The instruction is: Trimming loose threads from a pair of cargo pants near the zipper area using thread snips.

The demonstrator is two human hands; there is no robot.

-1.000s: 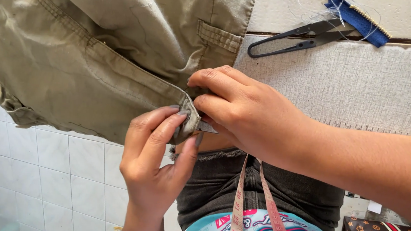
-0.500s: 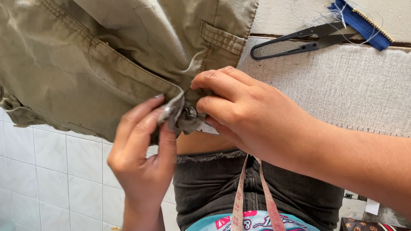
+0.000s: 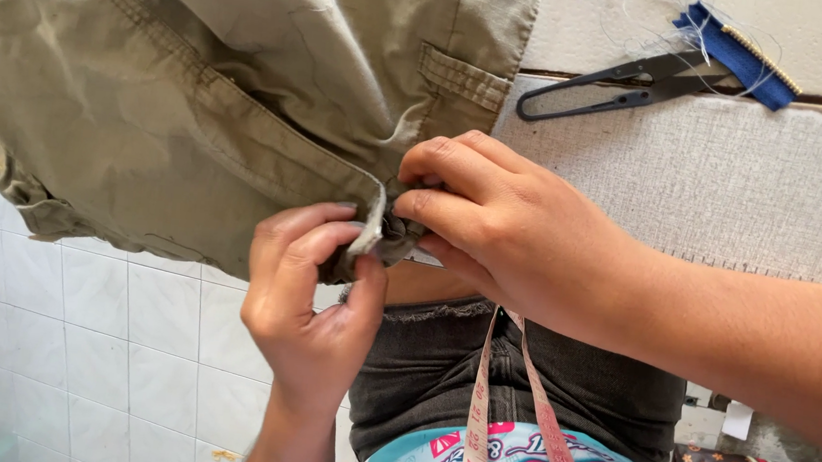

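Khaki trousers [image 3: 191,119] are pinched at one seam edge by left hand [image 3: 314,302] and right hand [image 3: 502,225], with thread snips [image 3: 616,85] lying at two o'clock.

Matt khaki cotton trousers [image 3: 192,109], worn and creased, stitched seams raised. Dark metal thread snips [image 3: 616,85], dull finish. Blue cloth scrap [image 3: 739,57] fraying. Table's pale woven covering [image 3: 737,182] looks coarse. Glossy white floor tiles [image 3: 100,332].

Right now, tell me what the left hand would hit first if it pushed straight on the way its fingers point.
The left hand points up the picture, its fingers already pinching the khaki garment's edge. Going on, it would press further into that cloth first; the right hand sits just beside that line, though depth is unclear.
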